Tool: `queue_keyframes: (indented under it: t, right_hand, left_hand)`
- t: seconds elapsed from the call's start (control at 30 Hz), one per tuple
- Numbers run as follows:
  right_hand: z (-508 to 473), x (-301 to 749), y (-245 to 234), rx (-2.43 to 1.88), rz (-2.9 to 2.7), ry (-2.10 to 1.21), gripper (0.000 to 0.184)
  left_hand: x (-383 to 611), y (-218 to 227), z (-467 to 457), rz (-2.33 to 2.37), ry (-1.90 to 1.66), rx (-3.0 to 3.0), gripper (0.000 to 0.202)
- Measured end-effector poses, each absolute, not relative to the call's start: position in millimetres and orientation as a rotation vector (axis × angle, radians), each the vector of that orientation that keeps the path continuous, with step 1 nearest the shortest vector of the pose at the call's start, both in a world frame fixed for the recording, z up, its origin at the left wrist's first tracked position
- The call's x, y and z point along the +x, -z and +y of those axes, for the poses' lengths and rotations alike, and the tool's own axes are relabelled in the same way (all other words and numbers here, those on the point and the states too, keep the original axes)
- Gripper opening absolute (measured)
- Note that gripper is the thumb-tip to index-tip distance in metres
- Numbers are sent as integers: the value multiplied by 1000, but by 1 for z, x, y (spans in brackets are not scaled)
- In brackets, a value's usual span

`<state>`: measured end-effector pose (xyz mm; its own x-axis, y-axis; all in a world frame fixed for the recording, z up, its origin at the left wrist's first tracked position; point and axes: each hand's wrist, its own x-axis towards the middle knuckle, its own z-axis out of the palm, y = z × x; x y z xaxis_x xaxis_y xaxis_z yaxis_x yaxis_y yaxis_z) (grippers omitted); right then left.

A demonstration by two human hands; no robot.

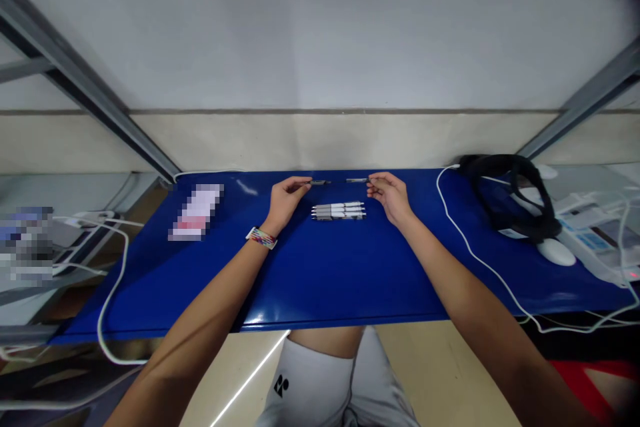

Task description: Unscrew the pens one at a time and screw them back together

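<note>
A: State of the left hand (287,199)?
B: Closed in a pinch, thumb against fingertips, on a dark pen piece (319,182). Sticking out past the fingertips, toward the other hand.
A: And the right hand (391,197)?
B: Also pinched shut, thumb and forefinger on a second pen piece (357,180), pointing back at the first. Roughly in line, tips apart, a small gap between them.
A: Lifted, or resting on the blue table top (320,280)?
B: Cannot tell from here; very low over it, at any rate.
A: Anything else between the hands?
B: A row of white pens (339,211), just nearer the body than the two held pieces. Lying flat, side by side and touching one another, close to both palms but touched by neither.
A: On the left wrist?
B: A coloured wristband (261,237). Further out on that side, a blurred pink-and-white card (196,211), well apart from the fingers.
A: Out past the right hand?
B: A white cable (470,247) curving across the top, then a black strap (515,193) and a white mouse (556,251), all well apart from that hand.
</note>
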<state>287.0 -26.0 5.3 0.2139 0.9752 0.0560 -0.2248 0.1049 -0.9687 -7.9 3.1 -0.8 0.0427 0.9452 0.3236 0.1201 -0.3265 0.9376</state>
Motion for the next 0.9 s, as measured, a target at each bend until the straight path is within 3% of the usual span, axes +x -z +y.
queue_keyframes:
  t: [0.9]
  right_hand:
    - [-32, 280, -12, -1042, -1070, -1156, 32]
  left_hand:
    - [-4, -4, -2, 1076, -1249, 1646, 31]
